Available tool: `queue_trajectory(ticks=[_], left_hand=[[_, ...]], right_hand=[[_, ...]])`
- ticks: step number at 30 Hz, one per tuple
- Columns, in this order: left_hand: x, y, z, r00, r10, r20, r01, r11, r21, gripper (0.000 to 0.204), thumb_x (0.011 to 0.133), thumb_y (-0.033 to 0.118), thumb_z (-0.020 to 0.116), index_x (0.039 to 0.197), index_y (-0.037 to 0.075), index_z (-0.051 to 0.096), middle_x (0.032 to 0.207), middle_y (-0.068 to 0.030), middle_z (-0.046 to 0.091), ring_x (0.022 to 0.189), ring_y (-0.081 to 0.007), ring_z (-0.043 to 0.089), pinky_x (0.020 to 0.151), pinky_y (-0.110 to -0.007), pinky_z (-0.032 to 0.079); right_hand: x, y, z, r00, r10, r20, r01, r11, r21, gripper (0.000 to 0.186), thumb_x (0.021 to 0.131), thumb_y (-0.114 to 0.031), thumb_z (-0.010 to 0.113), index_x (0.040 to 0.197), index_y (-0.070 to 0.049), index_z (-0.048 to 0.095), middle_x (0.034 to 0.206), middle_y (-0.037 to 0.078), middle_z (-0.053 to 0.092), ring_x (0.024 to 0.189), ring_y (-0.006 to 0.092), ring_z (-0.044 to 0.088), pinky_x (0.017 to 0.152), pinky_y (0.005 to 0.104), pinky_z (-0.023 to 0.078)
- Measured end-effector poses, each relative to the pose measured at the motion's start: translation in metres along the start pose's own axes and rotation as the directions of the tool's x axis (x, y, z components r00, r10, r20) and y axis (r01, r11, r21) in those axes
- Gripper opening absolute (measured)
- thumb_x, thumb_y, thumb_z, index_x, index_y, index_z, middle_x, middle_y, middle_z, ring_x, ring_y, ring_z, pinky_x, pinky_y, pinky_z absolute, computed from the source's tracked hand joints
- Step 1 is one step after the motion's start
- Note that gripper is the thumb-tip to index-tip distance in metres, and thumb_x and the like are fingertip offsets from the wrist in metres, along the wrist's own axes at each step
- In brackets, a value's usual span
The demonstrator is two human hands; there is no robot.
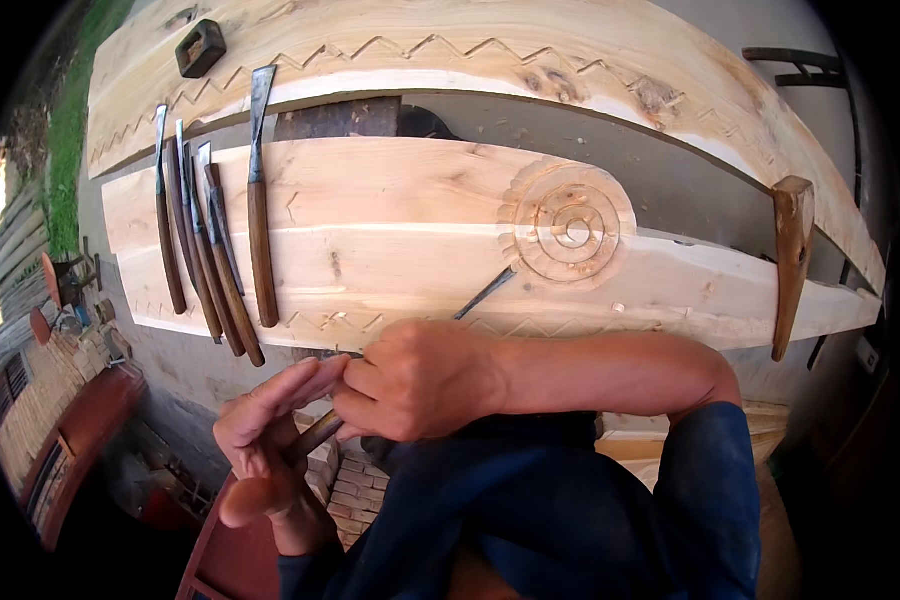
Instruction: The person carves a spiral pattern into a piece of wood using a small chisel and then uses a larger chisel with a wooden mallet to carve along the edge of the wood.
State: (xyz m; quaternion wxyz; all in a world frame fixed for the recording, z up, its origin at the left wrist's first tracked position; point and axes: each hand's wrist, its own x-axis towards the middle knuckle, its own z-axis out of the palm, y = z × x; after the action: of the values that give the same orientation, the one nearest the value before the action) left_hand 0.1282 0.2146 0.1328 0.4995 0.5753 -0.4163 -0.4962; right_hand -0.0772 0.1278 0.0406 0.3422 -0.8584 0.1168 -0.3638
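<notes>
My right hand (pixel 420 380) is closed round the middle of a carving chisel (pixel 485 293). Its narrow dark blade slants up and right, with the tip at the scalloped edge of a round carving (pixel 570 225) of ringed grooves. Lower down, my left hand (pixel 270 425) holds the same chisel's wooden handle, whose rounded end sticks out below the palm. The fingers of my left hand reach toward my right knuckles. The carving lies in a long pale wooden board (pixel 400 195), which has zigzag lines cut along its near edge. My right fist hides part of the chisel.
Several chisels (pixel 259 215) lie side by side on the board's left part. A wooden mallet (pixel 793 265) rests across its right end. Behind is another zigzag-carved board (pixel 450 45), bearing a small dark hollow block (pixel 201 49). Brick paving (pixel 355 495) shows below my hands.
</notes>
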Motion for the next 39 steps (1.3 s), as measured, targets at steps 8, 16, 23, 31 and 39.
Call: queue_trajectory(ticks=[8, 16, 23, 31, 39], left_hand=[[0.004, 0.009, -0.037, 0.988, 0.152, -0.019, -0.153, 0.982, -0.109, 0.141, 0.085, 0.104, 0.032, 0.147, -0.021, 0.052, 0.136, -0.0411, 0.067, 0.127, -0.0512, 0.07, 0.116, -0.06, 0.052], [0.012, 0.0, 0.001, 0.996, 0.012, 0.085, -0.022, 0.993, 0.116, 0.145, 0.07, 0.109, 0.042, 0.131, -0.021, 0.064, 0.121, -0.0377, 0.074, 0.116, -0.0468, 0.076, 0.104, -0.055, 0.061], [0.012, -0.009, 0.001, 0.986, 0.114, 0.123, -0.146, 0.944, 0.295, 0.138, 0.079, 0.106, 0.038, 0.128, -0.02, 0.065, 0.119, -0.0379, 0.075, 0.114, -0.0464, 0.077, 0.105, -0.053, 0.061], [0.016, 0.006, -0.035, 0.98, 0.15, -0.131, -0.164, 0.98, -0.109, 0.132, 0.084, 0.102, 0.043, 0.126, -0.021, 0.066, 0.119, -0.0378, 0.075, 0.112, -0.0483, 0.077, 0.104, -0.06, 0.061], [0.02, 0.0, -0.008, 0.99, -0.057, 0.129, 0.05, 0.997, 0.059, 0.124, 0.086, 0.099, 0.045, 0.118, -0.018, 0.07, 0.118, -0.0369, 0.075, 0.116, -0.0469, 0.076, 0.107, -0.058, 0.058]], right_hand=[[0.0, 0.005, -0.012, 1.0, 0.026, 0.004, -0.026, 0.999, -0.048, 0.032, 0.089, -0.033, 0.08, 0.082, -0.007, 0.062, 0.071, 0.002, 0.056, 0.061, 0.0167, 0.062, 0.053, 0.0318, 0.051], [-0.002, 0.006, -0.008, 0.995, 0.039, -0.088, -0.04, 0.999, -0.015, 0.033, 0.089, -0.033, 0.08, 0.082, -0.007, 0.062, 0.071, 0.002, 0.055, 0.059, 0.0166, 0.061, 0.052, 0.0319, 0.049], [-0.003, 0.01, -0.008, 0.994, 0.034, -0.101, -0.04, 0.998, -0.055, 0.035, 0.09, -0.036, 0.08, 0.081, -0.008, 0.061, 0.07, 0.002, 0.054, 0.057, 0.0167, 0.059, 0.051, 0.0314, 0.048], [0.003, 0.008, -0.012, 0.994, 0.057, -0.091, -0.061, 0.997, -0.038, 0.034, 0.09, -0.035, 0.081, 0.082, -0.009, 0.062, 0.071, 0.002, 0.053, 0.057, 0.0169, 0.058, 0.051, 0.0316, 0.048], [-0.003, 0.011, -0.013, 0.992, 0.066, -0.112, -0.071, 0.997, -0.039, 0.035, 0.09, -0.036, 0.081, 0.081, -0.009, 0.061, 0.071, 0.002, 0.051, 0.056, 0.0175, 0.056, 0.051, 0.0316, 0.048]])
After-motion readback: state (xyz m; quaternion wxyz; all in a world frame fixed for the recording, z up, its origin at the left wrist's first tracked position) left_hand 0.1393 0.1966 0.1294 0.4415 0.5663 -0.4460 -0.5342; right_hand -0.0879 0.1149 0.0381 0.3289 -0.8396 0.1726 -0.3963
